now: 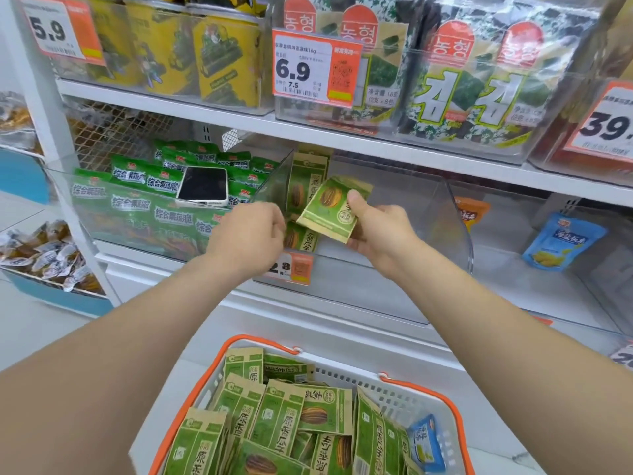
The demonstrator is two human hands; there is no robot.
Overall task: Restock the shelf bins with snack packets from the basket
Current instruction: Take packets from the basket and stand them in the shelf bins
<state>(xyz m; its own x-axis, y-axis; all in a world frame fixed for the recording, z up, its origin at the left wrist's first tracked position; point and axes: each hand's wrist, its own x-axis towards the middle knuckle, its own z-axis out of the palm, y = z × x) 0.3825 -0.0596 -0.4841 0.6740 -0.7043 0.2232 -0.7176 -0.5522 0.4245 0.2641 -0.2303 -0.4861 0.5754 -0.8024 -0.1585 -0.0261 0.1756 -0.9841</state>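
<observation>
A phone [202,188] lies on the green packets [137,200] heaped in the centre-left bin. A blue packet [561,241] sits at right. In the middle bin [445,217], a few standing packets [305,180] lean at its left wall. The right hand [380,231] pinches a seed packet [330,209], tilted, over the bin's front edge. The left hand [248,233] has curled fingers at the lower packets; whether it grips one I cannot tell. The basket [455,416], bottom centre, holds more.
</observation>
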